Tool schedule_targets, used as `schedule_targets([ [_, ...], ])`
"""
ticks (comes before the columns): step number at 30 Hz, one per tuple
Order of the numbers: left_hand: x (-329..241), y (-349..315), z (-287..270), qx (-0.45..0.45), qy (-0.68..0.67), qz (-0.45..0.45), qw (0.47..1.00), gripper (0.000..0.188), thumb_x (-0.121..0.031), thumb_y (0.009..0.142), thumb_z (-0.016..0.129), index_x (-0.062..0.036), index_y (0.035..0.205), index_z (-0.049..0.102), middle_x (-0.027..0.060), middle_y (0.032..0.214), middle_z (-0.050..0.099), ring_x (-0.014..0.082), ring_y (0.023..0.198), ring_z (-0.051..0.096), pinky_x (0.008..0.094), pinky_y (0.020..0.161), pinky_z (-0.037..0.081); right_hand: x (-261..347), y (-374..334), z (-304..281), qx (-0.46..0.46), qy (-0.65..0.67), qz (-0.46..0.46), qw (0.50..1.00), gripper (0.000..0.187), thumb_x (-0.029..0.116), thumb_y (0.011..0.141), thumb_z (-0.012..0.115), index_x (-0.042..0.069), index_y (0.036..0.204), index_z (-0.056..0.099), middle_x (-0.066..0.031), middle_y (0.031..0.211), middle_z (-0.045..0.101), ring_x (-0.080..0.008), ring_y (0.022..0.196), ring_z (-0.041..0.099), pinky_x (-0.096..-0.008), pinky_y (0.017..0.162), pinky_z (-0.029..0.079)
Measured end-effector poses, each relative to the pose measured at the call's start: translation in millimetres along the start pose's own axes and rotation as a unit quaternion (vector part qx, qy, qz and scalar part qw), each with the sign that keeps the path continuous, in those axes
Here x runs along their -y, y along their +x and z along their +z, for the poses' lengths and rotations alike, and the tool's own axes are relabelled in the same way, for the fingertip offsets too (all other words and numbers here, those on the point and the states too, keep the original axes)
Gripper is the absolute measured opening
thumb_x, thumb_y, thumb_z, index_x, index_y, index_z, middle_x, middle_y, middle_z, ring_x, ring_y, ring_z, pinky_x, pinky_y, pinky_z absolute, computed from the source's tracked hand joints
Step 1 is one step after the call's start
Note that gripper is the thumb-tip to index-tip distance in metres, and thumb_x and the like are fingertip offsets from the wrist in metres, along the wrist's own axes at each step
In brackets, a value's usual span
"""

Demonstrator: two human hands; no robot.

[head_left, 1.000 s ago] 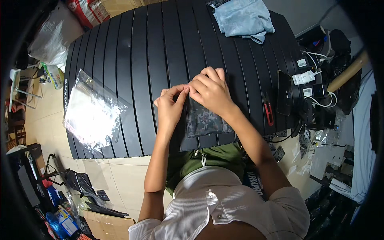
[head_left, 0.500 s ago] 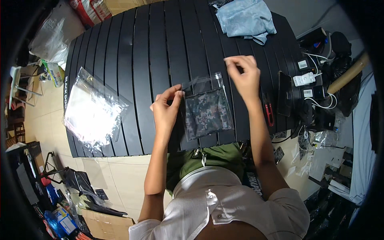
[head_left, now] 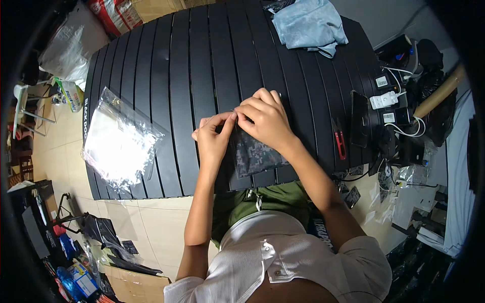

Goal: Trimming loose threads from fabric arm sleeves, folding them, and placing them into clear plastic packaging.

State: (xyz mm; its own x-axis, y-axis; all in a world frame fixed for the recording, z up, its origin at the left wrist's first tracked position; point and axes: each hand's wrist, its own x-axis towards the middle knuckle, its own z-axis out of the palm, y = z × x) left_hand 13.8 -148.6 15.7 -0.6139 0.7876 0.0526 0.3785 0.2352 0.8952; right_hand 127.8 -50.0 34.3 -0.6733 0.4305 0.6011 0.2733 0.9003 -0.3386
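Note:
A clear plastic bag with a folded piece of digital-camouflage cloth (head_left: 255, 156) in it lies on the black slatted table (head_left: 174, 76), close to its front edge. At the bag's upper left corner my left hand (head_left: 212, 135) pinches the plastic between thumb and fingertip. My right hand (head_left: 265, 121) reaches across the bag's upper part and hides it. Its thumb and forefinger are pressed together right against the left fingertips. What the right fingertips hold is too small to make out.
Left on the table lies a shiny stack of clear plastic bags (head_left: 121, 144). A light blue cloth (head_left: 309, 25) is crumpled at the far right. Red-handled thread snips (head_left: 339, 141) and a black phone (head_left: 359, 118) lie to the right, beside white chargers (head_left: 385, 100) with cables.
My right hand has come down and left from above the bag's right side to meet the left fingertips. My left hand stays almost where it was, still pinching the corner.

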Motion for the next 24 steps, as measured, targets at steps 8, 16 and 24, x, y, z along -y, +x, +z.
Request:
schedule_targets([
  [8,0,-1,-3,-0.046,0.124,0.081,0.988,0.015,-0.019,0.079,0.066,-0.0045,0.082,0.068,0.0042,0.073,0.065,0.0113,0.073,0.055,0.0253,0.069,0.043,-13,1,0,-0.039,0.037,0.084,0.995,0.006,0.004,0.063,0.062,0.005,0.063,0.056,-0.0043,0.067,0.057,-0.0228,0.071,0.052,-0.0332,0.063,0.040],
  [16,15,-3,-8,-0.050,0.050,0.009,0.997,0.019,-0.021,0.081,0.064,-0.0028,0.081,0.068,0.0047,0.068,0.064,0.0131,0.069,0.055,0.0268,0.073,0.040,-152,-59,-84,-0.304,0.189,0.261,0.897,0.017,-0.004,0.082,0.050,-0.007,0.098,0.055,-0.0149,0.089,0.058,-0.0209,0.074,0.062,-0.0274,0.061,0.054],
  [24,-10,-11,-22,-0.048,0.027,0.066,0.996,0.049,-0.026,0.082,0.061,-0.0077,0.125,0.048,0.0091,0.116,0.053,0.0243,0.098,0.046,0.0350,0.088,0.034,-13,-12,-101,-0.150,-0.049,0.130,0.979,0.009,0.007,0.087,0.050,0.004,0.085,0.058,-0.0095,0.083,0.061,-0.0181,0.079,0.061,-0.0302,0.066,0.049],
])
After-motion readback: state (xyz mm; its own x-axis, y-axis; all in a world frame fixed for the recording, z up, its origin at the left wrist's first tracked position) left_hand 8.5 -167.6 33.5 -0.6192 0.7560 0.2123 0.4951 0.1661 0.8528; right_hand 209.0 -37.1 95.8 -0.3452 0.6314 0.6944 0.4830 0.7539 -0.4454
